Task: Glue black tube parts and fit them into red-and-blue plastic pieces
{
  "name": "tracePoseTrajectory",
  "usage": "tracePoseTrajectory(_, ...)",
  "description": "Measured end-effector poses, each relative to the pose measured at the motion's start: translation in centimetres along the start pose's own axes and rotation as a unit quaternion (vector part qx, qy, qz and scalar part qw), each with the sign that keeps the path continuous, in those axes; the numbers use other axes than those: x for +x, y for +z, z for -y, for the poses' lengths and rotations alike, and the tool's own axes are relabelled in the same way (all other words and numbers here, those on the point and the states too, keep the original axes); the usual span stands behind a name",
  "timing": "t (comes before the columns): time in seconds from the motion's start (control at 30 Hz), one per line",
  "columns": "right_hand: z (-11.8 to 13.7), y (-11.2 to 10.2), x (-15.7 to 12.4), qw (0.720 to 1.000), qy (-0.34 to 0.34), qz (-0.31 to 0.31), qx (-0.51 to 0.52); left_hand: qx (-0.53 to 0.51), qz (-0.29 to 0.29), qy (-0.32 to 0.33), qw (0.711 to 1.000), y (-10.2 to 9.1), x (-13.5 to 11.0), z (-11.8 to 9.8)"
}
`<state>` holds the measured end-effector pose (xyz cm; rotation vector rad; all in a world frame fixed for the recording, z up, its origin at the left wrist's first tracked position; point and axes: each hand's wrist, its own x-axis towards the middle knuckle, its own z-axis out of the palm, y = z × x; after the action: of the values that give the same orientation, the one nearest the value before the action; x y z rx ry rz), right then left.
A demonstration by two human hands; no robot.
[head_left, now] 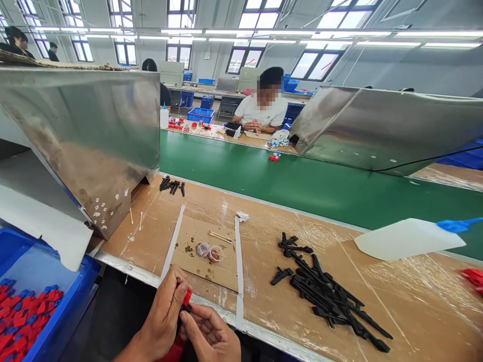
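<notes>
Near the front edge of the bench, my left hand (164, 306) pinches a small black plastic part with a red piece (187, 296) at its upper end. My right hand (211, 332) is closed on the lower stretch of the same black part, just beside the left. Fingers hide much of it. Beyond my hands lies a cardboard sheet (196, 274) with wet spots, two small round clear dishes (215, 254) and cotton swabs (221, 237). To the right, long black plastic parts (328, 291) lie in a loose pile.
A white squeeze bottle with a blue cap (407, 240) lies on its side at right. Short black parts (173, 186) sit by a metal hood (113, 141). A blue bin (75, 306) holds red and blue pieces. Across the green belt (226, 163) sits a person (264, 108).
</notes>
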<state>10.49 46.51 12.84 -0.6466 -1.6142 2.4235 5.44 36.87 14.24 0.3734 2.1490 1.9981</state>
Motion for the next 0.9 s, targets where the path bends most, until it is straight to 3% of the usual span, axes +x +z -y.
tracePoseTrajectory(0.3,0.0,0.1,-0.6,1.000,-0.003,-0.002,-0.015,-0.022,-0.009,-0.018,1.000,0.4,-0.1,-0.9)
tracePoseTrajectory(0.67,1.0,-1.1,0.3,0.996,0.032,0.082,0.032,-0.063,0.105,0.015,0.992,-0.5,0.5,-2.3)
tracePoseTrajectory(0.8,0.6,-2.3,1.2,0.980,0.042,0.174,0.092,-0.112,0.175,-0.026,0.978,-0.6,0.5,-2.5)
tracePoseTrajectory(0.9,-0.3,-3.6,1.7,0.967,0.024,0.250,0.052,-0.072,0.198,-0.003,0.977,-0.8,0.6,-2.9)
